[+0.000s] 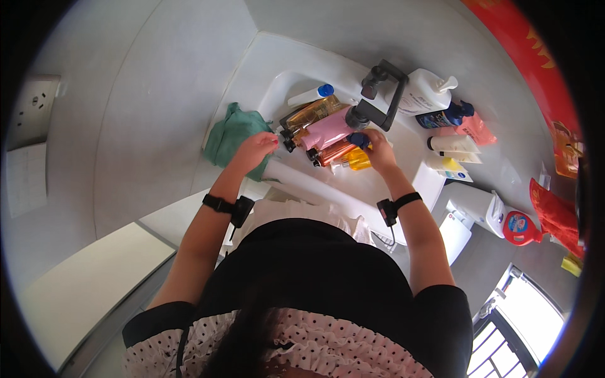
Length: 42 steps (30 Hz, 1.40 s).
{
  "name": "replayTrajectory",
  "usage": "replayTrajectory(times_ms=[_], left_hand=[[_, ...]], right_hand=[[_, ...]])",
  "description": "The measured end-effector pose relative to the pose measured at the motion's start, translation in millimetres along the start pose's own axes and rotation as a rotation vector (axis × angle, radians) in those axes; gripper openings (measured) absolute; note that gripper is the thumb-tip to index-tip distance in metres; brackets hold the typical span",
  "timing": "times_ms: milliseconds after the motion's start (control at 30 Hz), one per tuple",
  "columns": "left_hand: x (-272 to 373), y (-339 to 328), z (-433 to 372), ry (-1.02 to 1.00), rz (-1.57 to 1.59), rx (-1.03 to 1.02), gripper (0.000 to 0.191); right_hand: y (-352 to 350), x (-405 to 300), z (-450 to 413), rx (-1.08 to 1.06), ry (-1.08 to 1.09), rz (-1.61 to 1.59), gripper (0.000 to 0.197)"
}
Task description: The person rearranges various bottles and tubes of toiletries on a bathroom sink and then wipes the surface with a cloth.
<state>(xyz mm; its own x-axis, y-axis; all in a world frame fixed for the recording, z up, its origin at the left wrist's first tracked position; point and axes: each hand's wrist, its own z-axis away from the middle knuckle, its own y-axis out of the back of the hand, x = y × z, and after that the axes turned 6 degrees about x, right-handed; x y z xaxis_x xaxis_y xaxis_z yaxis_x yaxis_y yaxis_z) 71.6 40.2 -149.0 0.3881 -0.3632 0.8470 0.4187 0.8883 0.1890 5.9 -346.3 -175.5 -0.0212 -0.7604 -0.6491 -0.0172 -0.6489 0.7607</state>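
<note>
My right hand (379, 150) has its fingers on a dark blue cap or pump (358, 140) among bottles lying in the white sink (378, 182); whether it grips it is hard to tell. My left hand (259, 145) is raised beside the green cloth (236, 134), fingertips together, with nothing clearly held. Between the hands lie a pink bottle (328, 130), an amber bottle (314, 113), a copper-coloured bottle (336, 153) and a yellow pump bottle (359, 159). A white tube with a blue cap (309, 96) lies behind them.
A black faucet (390, 101) reaches over the sink. Along the right ledge stand a large white pump bottle (423, 92), a dark blue pump bottle (439, 118), a pink pouch (475, 128) and several tubes (456, 143). Farther right is a red detergent bottle (520, 228). A grey wall borders the left.
</note>
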Motion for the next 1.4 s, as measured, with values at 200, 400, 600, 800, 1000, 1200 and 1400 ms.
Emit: replayTrajectory(times_ms=[200, 400, 600, 800, 1000, 1200, 1400], left_hand=[[46.6, -35.1, -75.5, -0.183, -0.464, -0.024, 0.048], [70.1, -74.4, -148.5, -0.545, -0.807, 0.166, 0.068], [88.5, -107.9, -175.1, -0.54, -0.924, 0.067, 0.066], [85.0, -94.2, -185.6, -0.515, -0.734, 0.103, 0.04], [136.2, -18.0, -211.7, -0.566, -0.201, -0.126, 0.048], [220.3, -57.4, -207.4, -0.767, -0.432, -0.254, 0.042], [220.7, -92.7, -236.5, -0.816, -0.545, -0.276, 0.044]], right_hand=[[9.8, -15.7, 43.4, 0.078, -0.099, -0.089, 0.048], [11.1, -32.5, 62.3, 0.171, -0.357, -0.221, 0.045], [7.1, -33.4, 82.0, 0.211, -0.455, -0.292, 0.046], [4.8, -27.4, 95.8, 0.248, -0.471, -0.353, 0.048], [9.2, -16.5, 101.8, 0.304, -0.575, -0.44, 0.046], [3.4, 0.8, 105.7, 0.359, -0.629, -0.425, 0.053], [7.1, -10.6, 104.2, 0.323, -0.64, -0.359, 0.056]])
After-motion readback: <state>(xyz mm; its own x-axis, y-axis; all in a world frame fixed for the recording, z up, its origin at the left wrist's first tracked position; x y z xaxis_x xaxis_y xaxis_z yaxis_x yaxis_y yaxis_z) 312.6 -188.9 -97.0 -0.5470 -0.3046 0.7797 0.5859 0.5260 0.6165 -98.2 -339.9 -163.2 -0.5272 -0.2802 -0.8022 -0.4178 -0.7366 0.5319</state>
